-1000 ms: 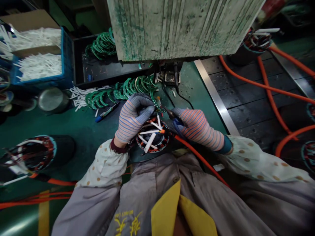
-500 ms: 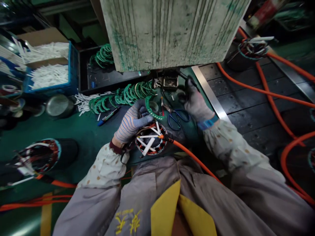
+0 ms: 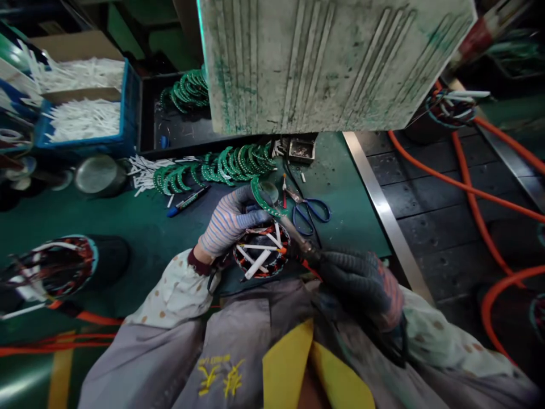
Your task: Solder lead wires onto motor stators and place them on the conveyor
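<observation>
My left hand (image 3: 234,218), in a striped glove with grey fingers, is closed on a curved green circuit board (image 3: 263,199) and holds it tilted above a motor stator (image 3: 266,267). White sleeves and orange-red windings cross the stator's open top. My right hand (image 3: 361,284), gloved, is wrapped round the dark handle of a soldering iron (image 3: 302,241). The iron's metal shaft points up and left to the lower end of the board; whether its tip touches is unclear. Blue-handled scissors (image 3: 310,215) lie just beyond the iron.
A row of curved green boards (image 3: 238,163) lies behind my left hand, near a blue marker (image 3: 185,201). A small metal box (image 3: 301,151) stands further back. At left are a blue bin (image 3: 123,108) of white sleeves and another stator (image 3: 91,264). A grey panel (image 3: 336,68) overhangs the bench.
My right hand has come from the back of the bench toward my body, bringing the soldering iron to the green board. My left hand keeps its hold on the board. The view has shifted slightly.
</observation>
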A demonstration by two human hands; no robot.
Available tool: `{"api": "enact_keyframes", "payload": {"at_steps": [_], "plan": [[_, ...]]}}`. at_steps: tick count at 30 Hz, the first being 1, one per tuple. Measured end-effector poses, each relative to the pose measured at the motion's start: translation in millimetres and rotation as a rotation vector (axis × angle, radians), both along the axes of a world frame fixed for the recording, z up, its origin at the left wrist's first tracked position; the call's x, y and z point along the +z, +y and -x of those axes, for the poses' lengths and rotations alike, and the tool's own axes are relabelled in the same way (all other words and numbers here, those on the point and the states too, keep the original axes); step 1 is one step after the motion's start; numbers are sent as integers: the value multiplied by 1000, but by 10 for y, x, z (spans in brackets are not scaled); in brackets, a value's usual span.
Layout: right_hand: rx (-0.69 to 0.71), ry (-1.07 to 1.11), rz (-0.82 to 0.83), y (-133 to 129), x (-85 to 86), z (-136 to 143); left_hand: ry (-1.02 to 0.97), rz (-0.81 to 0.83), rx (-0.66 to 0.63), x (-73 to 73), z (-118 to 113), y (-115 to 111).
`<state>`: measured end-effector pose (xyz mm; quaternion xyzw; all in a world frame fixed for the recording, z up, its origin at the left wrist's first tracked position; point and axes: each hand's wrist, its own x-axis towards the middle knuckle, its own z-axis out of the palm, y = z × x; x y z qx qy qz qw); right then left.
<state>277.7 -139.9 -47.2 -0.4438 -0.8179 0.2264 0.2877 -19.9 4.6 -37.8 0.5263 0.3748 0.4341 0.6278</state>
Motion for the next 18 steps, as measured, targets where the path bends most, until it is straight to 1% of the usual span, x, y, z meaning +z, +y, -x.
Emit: {"api": "enact_keyframes", "payload": {"at_steps": [1, 4, 7, 10, 13, 16, 18], "plan": [[42, 23, -41, -31, -40, 15, -3, -3, 5, -2, -8, 4], [62, 138, -175, 52, -85, 73, -15, 9, 16, -25, -23, 13], [118, 150, -174, 160, -21, 92, -35, 35, -7, -52, -23, 14], [180, 126, -146, 198, 53, 81, -46, 49, -7, -54, -16, 5], [184, 127, -206, 196, 51, 86, -50, 54, 6, -24, -14, -9], [151, 178, -301, 158, -17, 90, -65, 58, 3, 23, -23, -25], [126, 220, -320, 116, -67, 77, -79, 60, 2, 51, -31, -32]]}}
